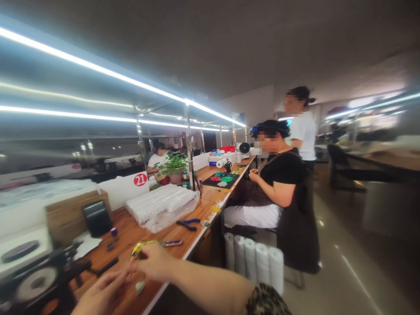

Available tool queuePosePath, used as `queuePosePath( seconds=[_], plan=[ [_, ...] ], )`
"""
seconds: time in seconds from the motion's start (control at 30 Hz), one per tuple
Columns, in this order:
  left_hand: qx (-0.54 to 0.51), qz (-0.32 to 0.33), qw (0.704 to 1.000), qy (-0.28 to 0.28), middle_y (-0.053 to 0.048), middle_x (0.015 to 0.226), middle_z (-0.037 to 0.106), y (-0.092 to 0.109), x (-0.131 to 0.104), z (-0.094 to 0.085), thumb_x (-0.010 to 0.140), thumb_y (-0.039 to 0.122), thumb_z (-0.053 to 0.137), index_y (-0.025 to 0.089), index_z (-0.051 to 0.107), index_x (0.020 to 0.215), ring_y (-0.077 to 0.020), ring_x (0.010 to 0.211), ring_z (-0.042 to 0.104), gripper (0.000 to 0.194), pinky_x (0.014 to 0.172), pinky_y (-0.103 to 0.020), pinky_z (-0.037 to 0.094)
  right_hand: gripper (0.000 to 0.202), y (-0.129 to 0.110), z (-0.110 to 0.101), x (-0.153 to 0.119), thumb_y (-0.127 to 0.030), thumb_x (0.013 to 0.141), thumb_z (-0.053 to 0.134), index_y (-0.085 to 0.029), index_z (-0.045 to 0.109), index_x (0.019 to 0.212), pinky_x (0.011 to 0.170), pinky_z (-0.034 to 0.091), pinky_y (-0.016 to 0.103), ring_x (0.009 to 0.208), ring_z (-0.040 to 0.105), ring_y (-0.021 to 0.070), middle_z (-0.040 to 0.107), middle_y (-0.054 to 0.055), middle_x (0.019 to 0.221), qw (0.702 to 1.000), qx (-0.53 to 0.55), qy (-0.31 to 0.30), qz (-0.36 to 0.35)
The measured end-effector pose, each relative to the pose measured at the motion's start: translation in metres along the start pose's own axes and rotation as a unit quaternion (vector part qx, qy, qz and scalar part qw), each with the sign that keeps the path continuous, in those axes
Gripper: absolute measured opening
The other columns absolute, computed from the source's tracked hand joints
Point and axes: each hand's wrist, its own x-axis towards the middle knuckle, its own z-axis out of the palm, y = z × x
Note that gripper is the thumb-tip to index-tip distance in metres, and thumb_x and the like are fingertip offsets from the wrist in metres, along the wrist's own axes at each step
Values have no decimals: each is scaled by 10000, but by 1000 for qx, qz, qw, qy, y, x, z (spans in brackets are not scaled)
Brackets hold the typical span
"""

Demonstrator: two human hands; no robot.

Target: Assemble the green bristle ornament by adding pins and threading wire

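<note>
head view. right hand [156, 261] out over the wooden bench [126, 224], fingers curled in. left hand [104, 291] lower, fingers close together, tips at the right hand's fingers. cannot tell whether either is clamped on anything. yellow tool [143, 245] at the right hand's knuckles, partly hidden by them; cutter [173, 243] lying just beyond. small white piece [140, 287] on the bench edge, below the right hand.

containers: clear plastic bag [156, 225] lying on the bench, white rolls [160, 200] side by side in it. cardboard box [61, 218] at left, contents not readable; black panel [97, 218] leaning against its front. pot [176, 178] farther along, leafy green plant [171, 165] growing in it.

pliers [188, 224] between bag and bench edge. farther down, dark mat [209, 183] bearing red and green pieces [226, 179]; seated co-worker [286, 175] beside it, hands together.
</note>
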Motion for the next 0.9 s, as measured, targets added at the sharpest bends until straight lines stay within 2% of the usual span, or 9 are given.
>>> queuePosePath(
  seconds=[0.07, 0.17, 0.23, 0.3, 0.47, 0.63, 0.9],
  plan=[
    [33, 24, 999, 32, -70, 676, 693, 11, -13, 2, 460, 399, 779, 191, 638, 629, -295, 749, 650, 302, 629, -338, 516, 389, 0, 3, -2, -498, 586, 762, -141, 647, 689, 512, 398, 185, 542, 510, 90, 590, -26, 594, 996, 79, 9, 33],
    [160, 155, 969, 105, -65, 687, 680, 22, -30, 11, 595, 485, 667, 183, 630, 662, -281, 734, 639, 312, 688, -354, 493, 527, 6, 10, -1, -649, 742, 521, -132, 607, 685, 427, 353, 178, 440, 455, 71, 540, -23, 544, 986, 148, -5, 80],
    [172, 190, 959, 120, -65, 683, 669, 23, -34, 19, 666, 472, 603, 180, 609, 679, -263, 691, 636, 292, 674, -354, 485, 591, 12, 16, 0, -679, 794, 379, -138, 569, 653, 378, 315, 178, 379, 418, 69, 494, -30, 497, 976, 182, -8, 116],
    [169, 201, 956, 128, -66, 701, 667, 19, -33, 26, 714, 448, 560, 182, 597, 703, -247, 689, 638, 269, 663, -342, 487, 587, 17, 22, 2, -663, 814, 328, -149, 527, 609, 353, 288, 176, 342, 389, 69, 457, -39, 454, 968, 204, 0, 143],
    [171, 226, 951, 126, -63, 684, 651, 5, -26, 29, 736, 388, 570, 196, 583, 699, -230, 663, 619, 195, 612, -324, 480, 445, 17, 35, 0, -510, 832, 380, -167, 470, 564, 352, 247, 160, 323, 357, 57, 420, -53, 410, 959, 229, 59, 159],
    [191, 244, 943, 124, -62, 668, 625, 1, -26, 26, 757, 315, 537, 204, 574, 662, -222, 674, 589, 151, 629, -319, 451, 377, 12, 39, -3, -415, 829, 409, -157, 505, 571, 361, 217, 165, 348, 359, 56, 462, -35, 446, 960, 226, 92, 139],
    [240, 245, 931, 123, -36, 672, 584, -4, -20, 25, 798, 311, 496, 199, 550, 667, -207, 664, 545, 180, 634, -317, 395, 294, 17, 42, 2, -291, 800, 391, -160, 492, 556, 376, 229, 177, 373, 362, 67, 486, -21, 473, 963, 226, 100, 111]
  ],
)
